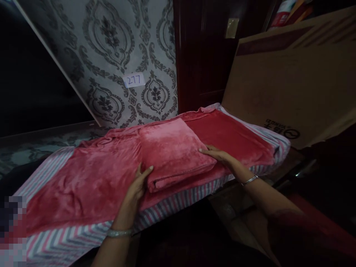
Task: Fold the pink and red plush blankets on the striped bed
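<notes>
While both hands (pixel 138 181) (pixel 219 154) touch its sides, unclenched, the folded blanket (pixel 174 146) looks plush and pinkish-red.

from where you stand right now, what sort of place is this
Probably a room in a home, perhaps a bedroom: grey wallpaper with dark ornamental medallions, a folded red plush blanket, and grey, pink and white striped cloth beneath the red fabric suggest it.

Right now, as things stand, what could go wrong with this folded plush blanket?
The folded plush blanket might lose its shape if the left hand and right hand, at opposite sides, press unevenly. Sliding it could also drag the red plush cover beneath, which is creased toward picture left.
</notes>
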The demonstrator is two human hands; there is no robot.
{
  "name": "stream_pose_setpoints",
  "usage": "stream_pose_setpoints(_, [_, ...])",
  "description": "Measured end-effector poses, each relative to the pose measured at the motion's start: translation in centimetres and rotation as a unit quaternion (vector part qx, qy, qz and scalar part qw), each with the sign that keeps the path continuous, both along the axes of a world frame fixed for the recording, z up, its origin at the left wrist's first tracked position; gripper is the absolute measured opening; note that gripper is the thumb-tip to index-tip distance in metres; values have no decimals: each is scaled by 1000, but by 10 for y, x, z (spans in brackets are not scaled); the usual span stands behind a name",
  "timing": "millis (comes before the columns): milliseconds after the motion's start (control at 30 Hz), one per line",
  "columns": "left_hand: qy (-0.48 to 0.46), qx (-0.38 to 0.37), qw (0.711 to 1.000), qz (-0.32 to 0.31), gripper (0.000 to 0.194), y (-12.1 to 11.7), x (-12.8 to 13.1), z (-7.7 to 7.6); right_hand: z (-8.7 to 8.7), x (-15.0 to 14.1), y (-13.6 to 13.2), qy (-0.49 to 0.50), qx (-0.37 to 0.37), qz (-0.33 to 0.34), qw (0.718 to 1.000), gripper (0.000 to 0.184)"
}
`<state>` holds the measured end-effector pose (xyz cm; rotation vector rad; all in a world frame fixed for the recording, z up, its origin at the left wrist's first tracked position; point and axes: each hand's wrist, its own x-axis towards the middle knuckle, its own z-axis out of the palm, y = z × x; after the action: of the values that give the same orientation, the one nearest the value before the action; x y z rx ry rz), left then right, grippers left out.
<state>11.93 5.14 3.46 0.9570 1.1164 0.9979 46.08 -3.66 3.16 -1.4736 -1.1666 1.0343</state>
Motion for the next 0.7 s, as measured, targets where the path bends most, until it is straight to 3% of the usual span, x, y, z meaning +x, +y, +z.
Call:
stream_pose_setpoints(100, [6, -57, 998, 2, 78, -7, 14, 10, 11, -10, -8, 36, 25, 22, 999, 62])
stream_pose_setpoints(233, [-51, 34, 998, 9, 71, -49, 28, 22, 20, 0, -24, 54, 67, -45, 995, 68])
stream_pose_setpoints(300, [-111, 52, 992, -43, 74, -73, 27, 19, 14, 14, -39, 86, 58, -77, 992, 64])
stream_pose_setpoints(400, [-160, -25, 978, -134, 77, -87, 17, 6, -5, 31, -66, 158, -13, -110, 981, 58])
stream_pose_setpoints(467, [-162, -67, 974, -146, 71, -73, 6, -5, -20, 35, -82, 197, -48, -128, 971, 55])
stream_pose_setpoints(533, [-162, -66, 975, -137, 59, -43, -3, -10, -32, 32, -94, 240, -36, -148, 959, 54])
stream_pose_setpoints(600, [-162, -59, 976, -131, 42, -5, -8, -9, -40, 25, -102, 284, -8, -164, 945, 53])
stream_pose_setpoints(700, [-104, -105, 983, -110, 27, 52, -6, 3, -48, 9, -109, 331, 8, -175, 927, 49])
